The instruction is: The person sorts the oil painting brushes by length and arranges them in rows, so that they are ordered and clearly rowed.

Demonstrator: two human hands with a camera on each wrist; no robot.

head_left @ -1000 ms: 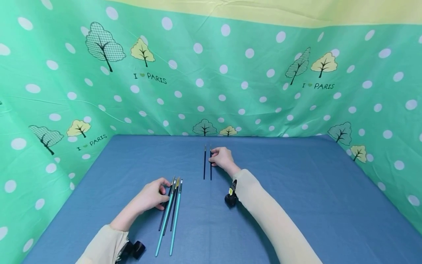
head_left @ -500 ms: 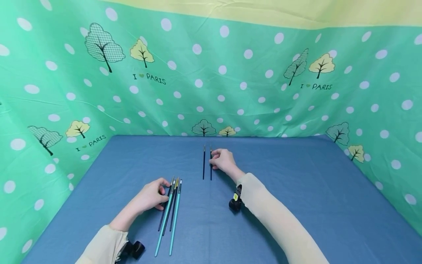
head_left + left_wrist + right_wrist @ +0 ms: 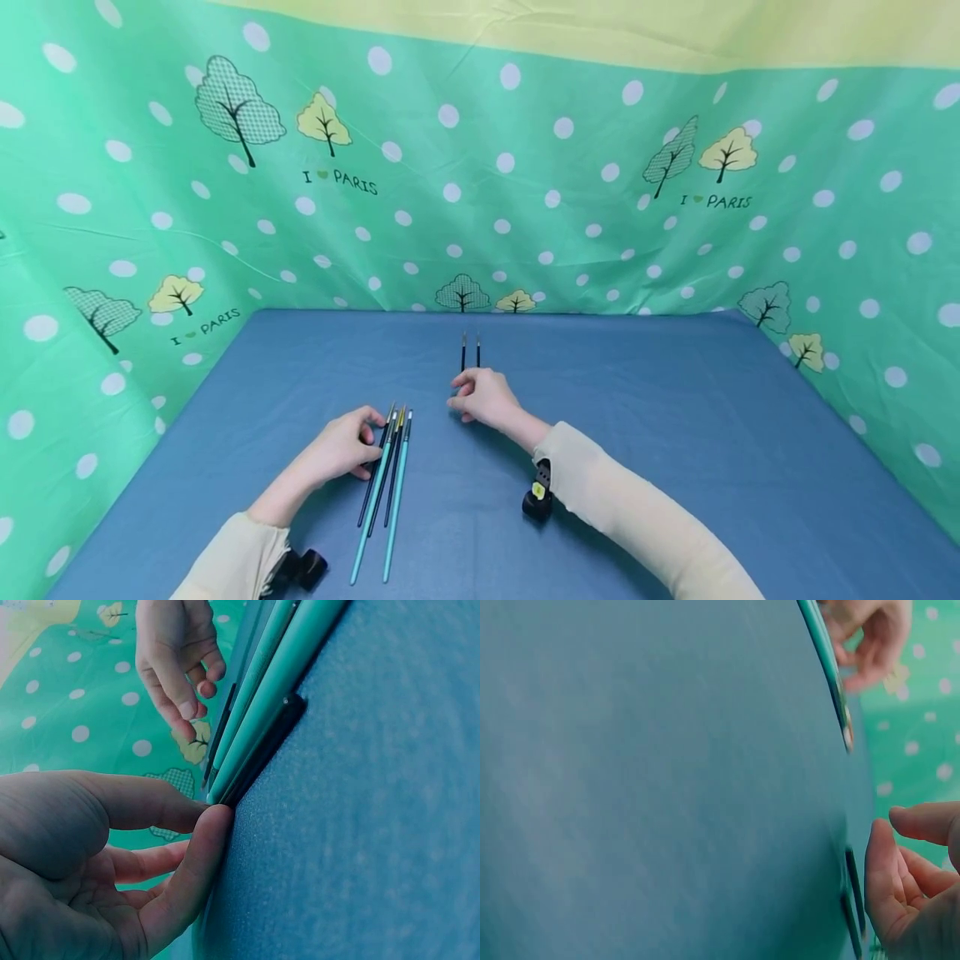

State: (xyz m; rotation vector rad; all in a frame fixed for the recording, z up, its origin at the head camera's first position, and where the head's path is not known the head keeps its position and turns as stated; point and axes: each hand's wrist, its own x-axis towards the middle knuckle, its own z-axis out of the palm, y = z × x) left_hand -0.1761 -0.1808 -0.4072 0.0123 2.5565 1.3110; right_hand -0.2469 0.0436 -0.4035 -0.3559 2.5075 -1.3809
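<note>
My left hand [image 3: 348, 446] is at the upper part of a loose bundle of paintbrushes, where its thumb and finger pinch a dark-handled paintbrush [image 3: 365, 500]. Beside that brush lie two turquoise paintbrushes [image 3: 397, 508] and more dark ones, bristles pointing away from me. Ahead and to the right is my right hand [image 3: 487, 400], with fingers loosely bent and nothing between them; a gap shows between thumb and fingertip in the right wrist view. Past it, two black paintbrushes [image 3: 463, 354] lie side by side, their lower handles hidden by that hand in the head view.
A blue cloth [image 3: 637, 400] covers the table. Green dotted fabric [image 3: 555, 200] printed with trees hangs behind and at both sides. Small black cameras [image 3: 537, 500] are strapped at both wrists.
My right hand has let go of the right-hand black paintbrush and drawn back toward me and slightly left. The left hand and its bundle have stayed in place.
</note>
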